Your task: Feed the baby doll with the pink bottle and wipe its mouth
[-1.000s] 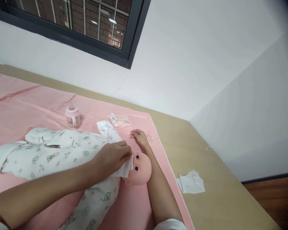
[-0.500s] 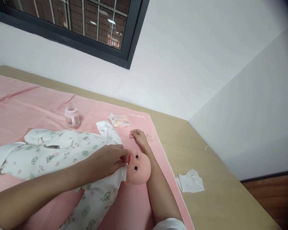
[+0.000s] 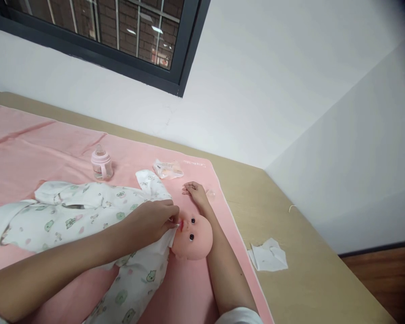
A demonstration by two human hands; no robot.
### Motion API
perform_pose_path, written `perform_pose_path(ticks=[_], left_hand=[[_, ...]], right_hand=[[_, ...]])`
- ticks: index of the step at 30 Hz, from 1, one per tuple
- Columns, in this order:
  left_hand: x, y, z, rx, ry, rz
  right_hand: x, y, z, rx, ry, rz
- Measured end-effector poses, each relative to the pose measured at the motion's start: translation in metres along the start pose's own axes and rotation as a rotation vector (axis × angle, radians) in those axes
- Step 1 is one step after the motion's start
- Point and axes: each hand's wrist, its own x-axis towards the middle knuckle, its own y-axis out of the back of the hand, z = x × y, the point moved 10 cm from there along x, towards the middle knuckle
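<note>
A bald doll (image 3: 197, 236) in a white patterned outfit (image 3: 101, 216) lies on its back on a pink mat (image 3: 54, 153). My left hand (image 3: 160, 220) reaches across its chest, with thumb and fingers pinched on a small white cloth just beside the doll's mouth. Most of that cloth is hidden by the fingers. Past the top of the doll's head extends my right arm; my right hand (image 3: 195, 192) rests on the mat, fingers loosely curved and apart, with nothing in it. The forearm lies along the crown of the doll's head.
A pink baby bottle (image 3: 101, 164) stands on the mat beyond the doll. Near my right hand lies a clear plastic packet (image 3: 168, 169). A crumpled white cloth (image 3: 269, 255) is on the wooden surface (image 3: 310, 270) at the right. Behind are a wall and a barred window.
The white cloth at the doll's chin and neck has drawn back toward the chest, baring more of the neck. My left hand has shifted slightly left. My right hand has barely moved.
</note>
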Motion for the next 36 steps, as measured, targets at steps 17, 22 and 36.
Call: perform_pose_path(ticks=[17, 22, 36], left_hand=[[0.009, -0.003, 0.004, 0.262, -0.057, 0.133], [0.008, 0.004, 0.004, 0.147, -0.015, 0.141], [0.010, -0.002, -0.002, -0.126, 0.048, 0.093]], right_hand=[[0.002, 0.000, 0.002, 0.002, -0.007, -0.001], [0.002, 0.000, 0.002, 0.001, -0.003, 0.002], [0.000, 0.001, 0.001, 0.015, -0.010, 0.022]])
